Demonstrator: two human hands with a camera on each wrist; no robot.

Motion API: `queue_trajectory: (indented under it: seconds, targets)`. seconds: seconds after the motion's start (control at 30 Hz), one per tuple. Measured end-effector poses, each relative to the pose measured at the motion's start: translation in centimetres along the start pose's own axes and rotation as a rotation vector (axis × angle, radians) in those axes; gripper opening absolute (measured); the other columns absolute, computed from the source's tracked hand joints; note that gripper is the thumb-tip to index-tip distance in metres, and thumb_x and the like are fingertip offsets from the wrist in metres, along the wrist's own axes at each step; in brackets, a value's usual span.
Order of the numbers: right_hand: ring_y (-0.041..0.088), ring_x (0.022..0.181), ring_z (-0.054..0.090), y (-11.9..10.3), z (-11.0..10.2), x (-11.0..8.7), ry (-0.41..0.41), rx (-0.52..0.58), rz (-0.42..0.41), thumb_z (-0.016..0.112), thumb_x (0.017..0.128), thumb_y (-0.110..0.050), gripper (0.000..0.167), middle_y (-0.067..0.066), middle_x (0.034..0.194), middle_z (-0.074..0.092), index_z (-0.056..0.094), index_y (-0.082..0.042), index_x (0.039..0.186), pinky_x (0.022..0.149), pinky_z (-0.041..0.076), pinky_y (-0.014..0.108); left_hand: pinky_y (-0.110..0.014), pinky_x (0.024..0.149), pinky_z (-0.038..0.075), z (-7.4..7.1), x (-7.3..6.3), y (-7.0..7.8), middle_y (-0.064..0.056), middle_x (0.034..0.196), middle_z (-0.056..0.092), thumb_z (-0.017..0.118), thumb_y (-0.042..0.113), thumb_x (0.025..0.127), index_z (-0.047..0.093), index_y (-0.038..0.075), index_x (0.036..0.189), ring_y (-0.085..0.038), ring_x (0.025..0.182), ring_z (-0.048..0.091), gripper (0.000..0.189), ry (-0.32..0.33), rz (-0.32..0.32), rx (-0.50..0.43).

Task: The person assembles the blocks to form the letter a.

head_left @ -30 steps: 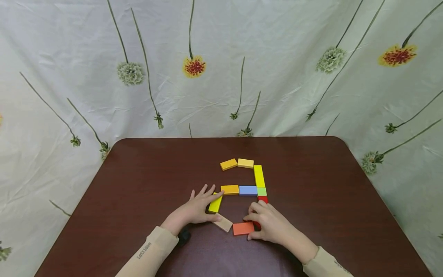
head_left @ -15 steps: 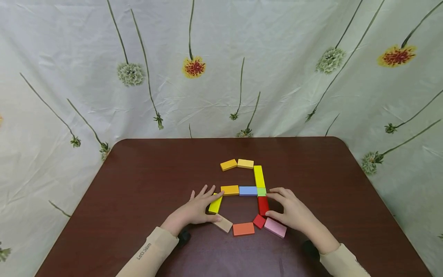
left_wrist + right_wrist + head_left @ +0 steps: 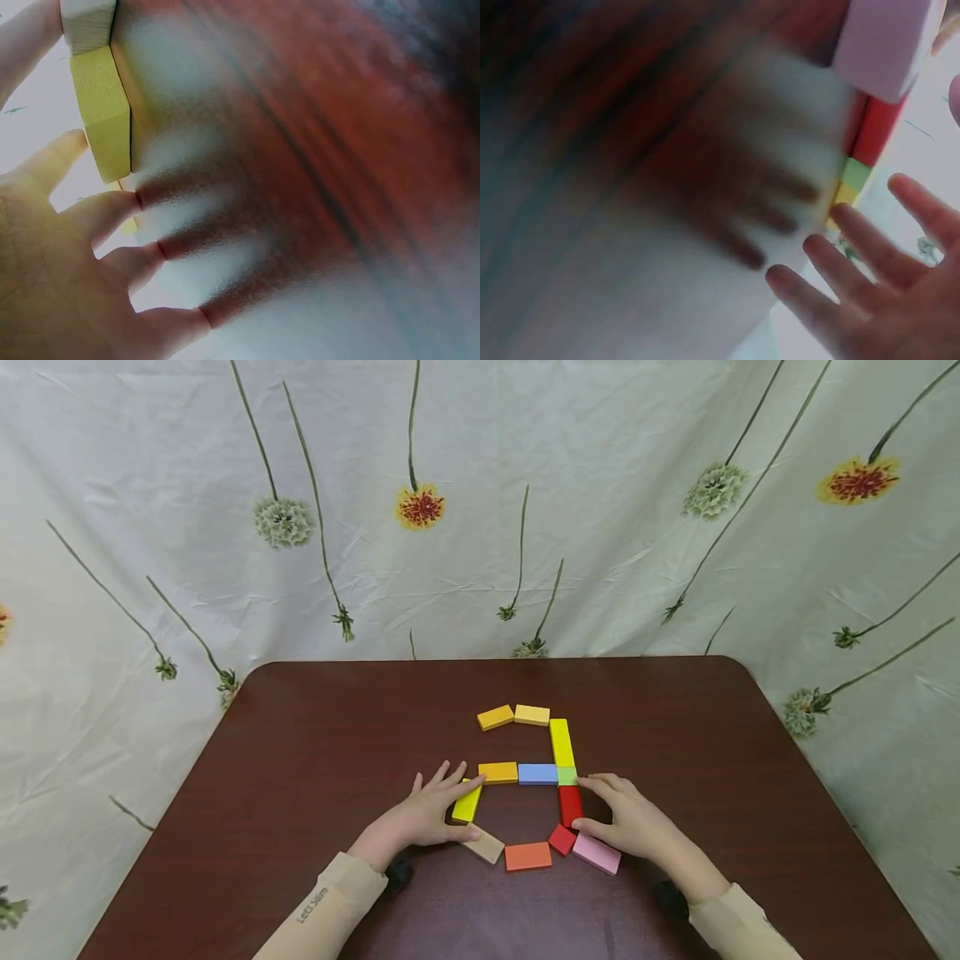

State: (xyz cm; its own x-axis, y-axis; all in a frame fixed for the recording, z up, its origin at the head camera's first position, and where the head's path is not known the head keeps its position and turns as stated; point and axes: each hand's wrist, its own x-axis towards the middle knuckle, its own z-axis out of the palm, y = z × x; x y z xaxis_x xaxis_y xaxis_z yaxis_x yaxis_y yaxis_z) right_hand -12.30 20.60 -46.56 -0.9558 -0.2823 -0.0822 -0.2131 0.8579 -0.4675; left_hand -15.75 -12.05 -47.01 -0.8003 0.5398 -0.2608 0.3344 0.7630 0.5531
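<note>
Wooden blocks form a figure on the table. My left hand (image 3: 427, 810) lies with fingers spread, its thumb over the beige block (image 3: 487, 846) and its index fingertip at the top of a yellow block (image 3: 465, 804). On the other side, my right hand (image 3: 637, 818) has loosely extended fingers. Its index fingertip is right at the light green block (image 3: 567, 776), its thumb tip at the lower end of the long red block (image 3: 571, 806). Just below that thumb lie a small red block (image 3: 562, 840) and a pink block (image 3: 597, 853); the pink block (image 3: 881, 52) looms large in the right wrist view.
An orange-red block (image 3: 528, 857) lies at the front. Amber (image 3: 498, 772) and blue (image 3: 537, 774) blocks make the middle row. Farther back are a tall yellow block (image 3: 562, 742), a pale yellow one (image 3: 532, 715) and another amber one (image 3: 496, 717). A flowered cloth (image 3: 465, 568) hangs behind the table (image 3: 337, 718).
My right hand has shifted from the front red block up and right to the long red block's outer side, uncovering the red and pink blocks. My left hand has stayed put.
</note>
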Motion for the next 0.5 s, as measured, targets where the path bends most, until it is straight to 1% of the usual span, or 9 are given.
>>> queue_trajectory:
  seconds: [0.1,0.17,0.23,0.37,0.5]
  targets:
    - [0.023,0.103,0.054,-0.6,-0.2,-0.7,0.023,-0.042,0.033,0.083,0.075,-0.043,0.054,0.004,0.11,0.06,0.063,-0.013,0.115,0.083,0.056,0.041,-0.071,0.114,0.001,0.1,0.1,0.0,-0.016,0.164,0.018,0.075,0.04,0.086,0.035,0.026,0.154,-0.043,0.152,0.005,0.081,0.002,-0.003,0.0]
    - [0.016,0.093,0.052,-1.0,-0.4,-1.3,0.014,-0.053,0.043,0.086,0.07,-0.042,0.048,-0.002,0.098,0.058,0.062,-0.015,0.102,0.076,0.054,0.034,-0.071,0.114,0.001,0.1,0.2,0.1,-0.016,0.164,0.018,0.075,0.04,0.086,0.034,0.026,0.155,-0.042,0.152,0.005,0.081,0.001,-0.006,0.0]
    - [0.012,0.085,0.049,-1.1,-0.5,-2.0,-0.007,-0.043,0.03,0.089,0.068,-0.04,0.046,-0.005,0.09,0.056,0.059,-0.017,0.094,0.069,0.051,0.028,-0.071,0.114,0.001,0.1,0.2,0.1,-0.016,0.164,0.018,0.075,0.04,0.085,0.034,0.026,0.155,-0.042,0.152,0.005,0.081,0.002,-0.007,0.001]
    - [0.008,0.072,0.046,-1.0,-0.3,-2.9,-0.036,0.003,-0.012,0.091,0.066,-0.035,0.043,-0.007,0.08,0.053,0.057,-0.017,0.087,0.06,0.043,0.022,-0.071,0.114,0.001,0.1,0.1,0.1,-0.016,0.164,0.018,0.075,0.041,0.085,0.035,0.026,0.154,-0.042,0.152,0.005,0.082,0.004,-0.011,0.0]
    - [0.005,0.065,0.044,-0.7,0.2,-3.3,-0.028,0.01,-0.03,0.09,0.068,-0.03,0.039,-0.008,0.075,0.051,0.057,-0.017,0.085,0.056,0.04,0.019,-0.071,0.114,0.001,0.1,0.1,0.1,-0.016,0.164,0.018,0.075,0.041,0.085,0.035,0.026,0.155,-0.043,0.152,0.005,0.082,0.001,-0.015,-0.003]
